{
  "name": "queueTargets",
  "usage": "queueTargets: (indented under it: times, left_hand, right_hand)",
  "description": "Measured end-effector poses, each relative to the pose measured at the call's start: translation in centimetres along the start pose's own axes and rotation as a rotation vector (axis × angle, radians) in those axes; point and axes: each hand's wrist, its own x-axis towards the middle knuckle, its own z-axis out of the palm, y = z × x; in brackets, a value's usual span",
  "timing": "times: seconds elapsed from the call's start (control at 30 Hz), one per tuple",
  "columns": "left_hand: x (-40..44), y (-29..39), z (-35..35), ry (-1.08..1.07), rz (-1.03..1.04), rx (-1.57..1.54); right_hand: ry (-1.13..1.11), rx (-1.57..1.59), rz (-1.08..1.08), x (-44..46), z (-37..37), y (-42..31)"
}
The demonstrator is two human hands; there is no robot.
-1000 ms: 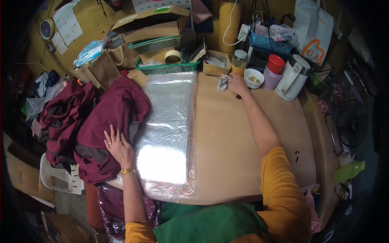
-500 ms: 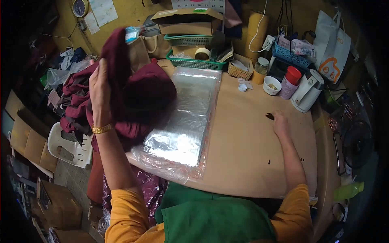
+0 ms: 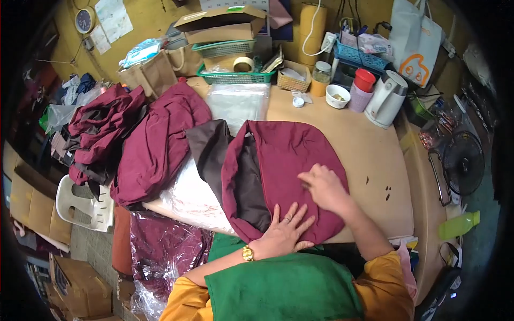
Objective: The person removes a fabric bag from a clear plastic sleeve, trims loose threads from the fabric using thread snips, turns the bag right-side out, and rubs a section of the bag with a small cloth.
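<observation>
A maroon sewn cloth piece [image 3: 300, 155] with a dark lining [image 3: 251, 182] lies spread on the table in front of me, its rounded edge to the right and a dark flap at its left. My left hand [image 3: 286, 227] rests flat on its near part, fingers spread, a ring and a gold watch showing. My right hand [image 3: 324, 187] is on or just above the maroon cloth, its fingers curled together. What those fingers hold, if anything, is hidden.
More maroon cloth [image 3: 160, 144] is heaped at the left, beside a white plastic stool [image 3: 80, 208]. Clear plastic sheets [image 3: 238, 99] lie partly under the cloth. A white bowl [image 3: 337, 96], a jar [image 3: 321, 77], a red cup [image 3: 365, 80] and a kettle [image 3: 386, 99] stand at the back right.
The maroon cloth has come down from the left hand's raised grip and now lies spread over the table. My left hand has opened onto it; the right hand has moved left onto the cloth.
</observation>
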Motion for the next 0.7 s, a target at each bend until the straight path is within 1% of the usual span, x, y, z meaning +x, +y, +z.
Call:
queueTargets:
  times: [0.03, 0.07, 0.13, 0.2, 0.23, 0.27, 0.3, 0.37, 0.4, 0.47, 0.5, 0.53, 0.57, 0.6, 0.63, 0.67, 0.7]
  left_hand:
    - [-0.4, 0.3, -0.5, -0.049, 0.110, -0.089]
    - [-0.6, 0.1, -2.5, -0.050, 0.117, -0.094]
    - [-1.8, -2.1, -7.7, -0.095, -0.046, -0.652]
    - [-4.6, -5.6, -7.5, 0.534, -0.231, -0.420]
    - [-6.5, -8.3, -7.6, 0.586, -0.448, -0.217]
    - [-7.9, -10.3, -7.5, 0.631, -0.658, -0.005]
    - [-8.3, -11.0, -7.2, 0.632, -0.653, -0.003]
    - [-8.9, -11.5, -6.2, 0.463, -0.677, 0.095]
    - [-8.2, -11.3, -5.3, 0.430, -0.631, 0.048]
    - [-5.7, -9.6, -4.1, 0.428, -0.609, -0.007]
    - [-4.5, -9.2, -3.7, 0.435, -0.589, -0.186]
    - [-3.6, -9.1, -3.2, 0.437, -0.565, -0.362]
    - [-3.2, -10.2, -1.0, 0.536, -0.506, -0.463]
    - [-2.7, -9.4, -1.5, 0.660, -0.389, -0.322]
    - [-1.9, -9.1, -0.8, 0.778, -0.431, -0.578]
    - [-1.4, -8.8, -1.2, 0.791, -0.492, -0.976]
    - [-0.9, -8.4, -1.6, 0.853, -0.572, -1.366]
  right_hand:
    - [0.007, -0.076, -0.003, -1.2, 1.0, -0.2]
    - [0.014, -0.150, -0.009, -1.8, 1.8, -0.1]
    - [-0.026, -0.109, 0.036, -2.7, 1.2, 0.7]
    - [-0.083, -0.032, 0.109, -3.5, 0.0, 1.5]
    - [-0.116, 0.007, 0.168, -3.5, -0.5, 1.9]
    - [-0.146, 0.045, 0.226, -3.5, -0.9, 2.1]
    - [-0.142, 0.046, 0.227, -2.9, -1.2, 1.3]
    - [0.007, 0.274, 0.120, -1.1, -2.0, -2.4]
    - [-0.105, 0.392, 0.266, -0.1, -3.5, -5.8]
    - [-0.260, 0.522, 0.275, 1.1, -3.1, -9.9]
    - [-0.186, 0.483, 0.166, 1.1, -0.5, -10.6]
    - [-0.194, 0.488, 0.081, 1.3, 0.9, -11.1]
    - [-0.155, 0.760, 0.038, 1.4, 3.7, -10.3]
    - [-0.114, 1.030, -0.008, 1.8, 4.9, -10.2]
    - [-0.109, 1.186, -0.046, 1.6, 5.2, -9.3]
    - [-0.104, 1.341, -0.085, 1.8, 4.4, -8.2]
    - [-0.102, 1.523, 0.000, 1.8, 2.7, -7.9]
